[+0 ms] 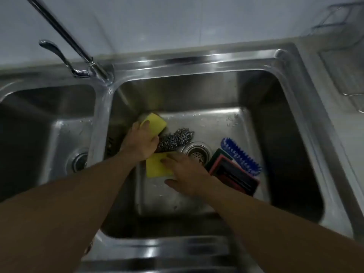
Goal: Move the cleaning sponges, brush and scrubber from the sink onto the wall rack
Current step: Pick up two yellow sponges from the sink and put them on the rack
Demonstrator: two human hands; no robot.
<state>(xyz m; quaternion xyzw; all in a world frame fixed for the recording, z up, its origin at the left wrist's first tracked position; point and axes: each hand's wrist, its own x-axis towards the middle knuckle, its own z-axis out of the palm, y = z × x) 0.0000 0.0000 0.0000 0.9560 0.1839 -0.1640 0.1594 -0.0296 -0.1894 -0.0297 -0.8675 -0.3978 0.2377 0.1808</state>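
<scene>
Both hands reach down into the right basin of the steel sink (pixel 197 62). My left hand (pixel 140 143) grips a yellow sponge (pixel 154 124) at the basin's far left. My right hand (pixel 187 174) closes on a second yellow sponge (pixel 155 166) lying nearer to me. Between the two sponges lies a grey steel-wool scrubber (pixel 175 139). A blue brush (pixel 240 155) lies bristles up to the right of the drain. Beside it sits a stack of dark pads with red and green edges (pixel 232 174). The wire wall rack (pixel 338 18) hangs at the top right.
A drain strainer (pixel 197 151) sits mid-basin. The tap (pixel 65 38) with its lever (pixel 57 54) rises at the back left, between the two basins. The left basin (pixel 49 134) holds only its drain. A wire tray (pixel 352 79) stands on the counter at right.
</scene>
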